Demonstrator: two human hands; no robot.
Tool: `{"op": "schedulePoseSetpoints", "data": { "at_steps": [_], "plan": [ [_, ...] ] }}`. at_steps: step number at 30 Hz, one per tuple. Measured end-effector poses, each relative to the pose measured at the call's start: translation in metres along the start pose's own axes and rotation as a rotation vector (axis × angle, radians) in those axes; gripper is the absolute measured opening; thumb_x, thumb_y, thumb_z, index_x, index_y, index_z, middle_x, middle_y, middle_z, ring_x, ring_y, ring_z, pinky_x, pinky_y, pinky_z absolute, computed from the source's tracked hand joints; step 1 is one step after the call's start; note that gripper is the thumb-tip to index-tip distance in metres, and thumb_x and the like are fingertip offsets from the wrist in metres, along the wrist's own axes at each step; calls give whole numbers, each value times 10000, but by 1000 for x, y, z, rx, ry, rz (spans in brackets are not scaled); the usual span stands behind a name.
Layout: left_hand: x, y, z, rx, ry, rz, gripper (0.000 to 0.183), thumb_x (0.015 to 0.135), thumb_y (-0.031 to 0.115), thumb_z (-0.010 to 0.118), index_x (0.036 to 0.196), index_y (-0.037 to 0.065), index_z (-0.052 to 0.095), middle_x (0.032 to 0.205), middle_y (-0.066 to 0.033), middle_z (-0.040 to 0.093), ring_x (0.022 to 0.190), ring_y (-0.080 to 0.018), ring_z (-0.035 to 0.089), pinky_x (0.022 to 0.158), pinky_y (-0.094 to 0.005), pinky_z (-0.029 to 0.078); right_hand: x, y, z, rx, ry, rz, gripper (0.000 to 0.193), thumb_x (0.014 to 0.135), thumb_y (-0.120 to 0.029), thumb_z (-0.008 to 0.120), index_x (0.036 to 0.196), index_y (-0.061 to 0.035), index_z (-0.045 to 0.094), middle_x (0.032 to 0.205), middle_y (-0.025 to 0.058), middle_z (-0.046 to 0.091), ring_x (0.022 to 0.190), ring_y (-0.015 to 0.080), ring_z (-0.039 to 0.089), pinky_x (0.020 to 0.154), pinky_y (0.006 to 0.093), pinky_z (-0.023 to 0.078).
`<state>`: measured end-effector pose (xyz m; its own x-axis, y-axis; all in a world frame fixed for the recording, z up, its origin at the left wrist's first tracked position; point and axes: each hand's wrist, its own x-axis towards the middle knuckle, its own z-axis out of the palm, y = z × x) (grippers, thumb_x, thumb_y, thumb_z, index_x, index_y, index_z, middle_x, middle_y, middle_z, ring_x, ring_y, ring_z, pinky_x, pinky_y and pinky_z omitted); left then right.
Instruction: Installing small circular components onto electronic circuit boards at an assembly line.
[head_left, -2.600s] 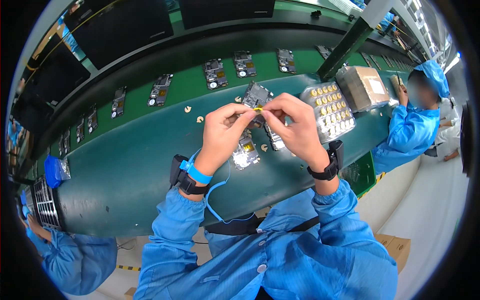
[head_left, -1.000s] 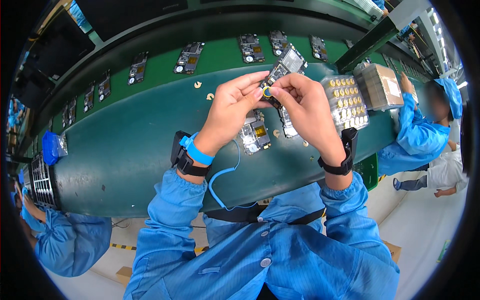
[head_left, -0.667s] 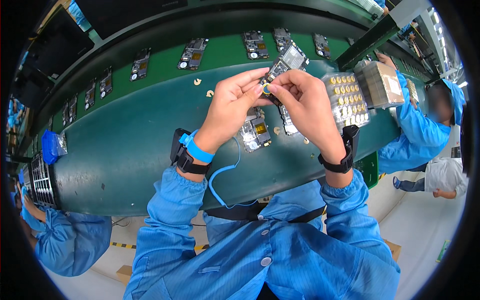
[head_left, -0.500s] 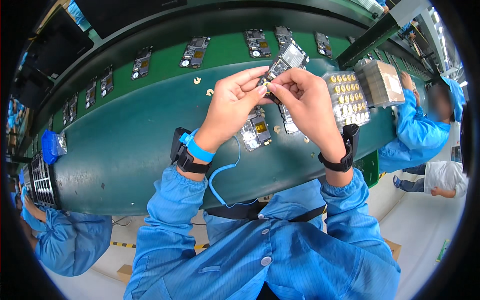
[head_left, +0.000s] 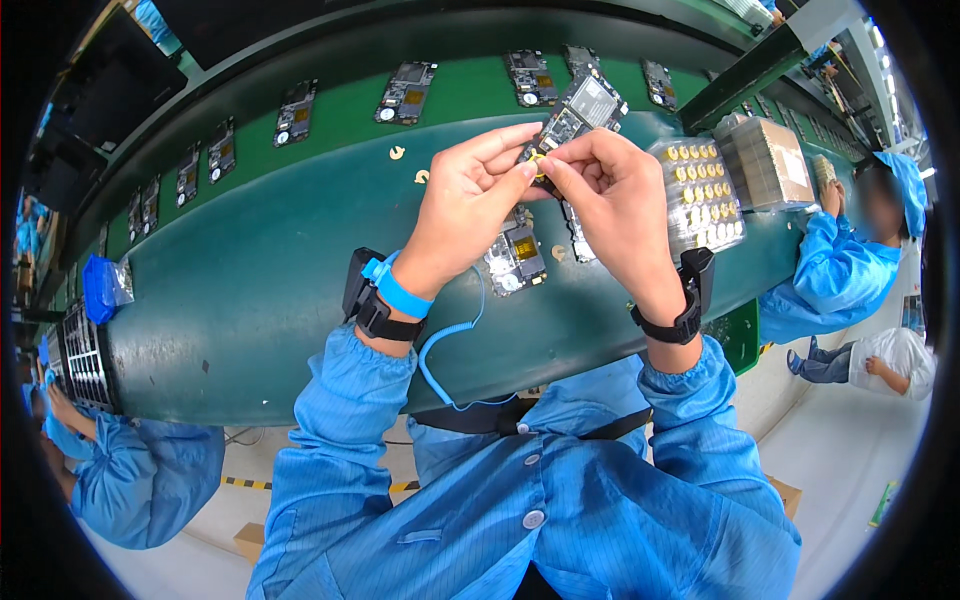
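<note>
Up over the table's far side, my left hand (head_left: pixel 465 205) is closed on a dark circuit board (head_left: pixel 592 102), which is tilted up to the right. My right hand (head_left: pixel 620 205) has thumb and forefinger pinched at the board's lower end. A small yellow round piece (head_left: pixel 537 164) shows between the thumbs of both hands, against the board. Fingertips hide part of it. Beneath my hands lies another circuit board (head_left: pixel 516 262) with a gold-coloured patch. A further board is mostly covered by my right hand. Right of that hand sits a clear plastic tray (head_left: pixel 735 228) with rows of round gold-and-white parts.
Several boards, one a board (head_left: pixel 406 93), lie along the green belt (head_left: pixel 345 105) at the back. Small tan C-shaped scraps (head_left: pixel 397 153) dot the table (head_left: pixel 250 290). A blue coiled cord (head_left: pixel 432 350) runs from my left wrist strap. Beyond the tray stand boxes (head_left: pixel 775 165); co-workers sit at both sides.
The boards on the back belt have shifted right. My hands stay at the held board, and more of the yellow piece shows. The right co-worker's hands have lowered, with a tan object showing there.
</note>
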<state>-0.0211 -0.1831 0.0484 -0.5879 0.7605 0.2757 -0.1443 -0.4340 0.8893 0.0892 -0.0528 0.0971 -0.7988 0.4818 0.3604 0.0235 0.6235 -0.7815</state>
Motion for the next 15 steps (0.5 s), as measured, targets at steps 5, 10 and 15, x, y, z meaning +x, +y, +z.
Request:
{"op": "schedulePoseSetpoints", "data": {
  "at_steps": [5,10,15],
  "plan": [
    [-2,3,-1,-7,8,-11,405,1028,23,600,1419,-74,553,1260,-201,704,1107,-206,712,918,-335,631,-4,-7,5,-44,11,-10,100,870,-39,781,896,36,721,767,64,662,617,92,548,566,267,454],
    [-6,6,-5,9,25,-9,406,1018,22,618,1410,-72,561,1238,-198,714,1080,-199,720,893,-324,636,-6,-11,9,-54,14,-29,94,873,-31,766,892,40,708,760,74,641,613,117,545,566,284,452],
    [-7,8,-9,12,30,-23,397,1017,23,620,1398,-74,566,1234,-202,715,1074,-200,722,887,-325,638,-7,-12,15,-55,29,-25,79,873,-22,754,889,38,705,768,80,633,618,128,547,568,293,451]
  ]
}}
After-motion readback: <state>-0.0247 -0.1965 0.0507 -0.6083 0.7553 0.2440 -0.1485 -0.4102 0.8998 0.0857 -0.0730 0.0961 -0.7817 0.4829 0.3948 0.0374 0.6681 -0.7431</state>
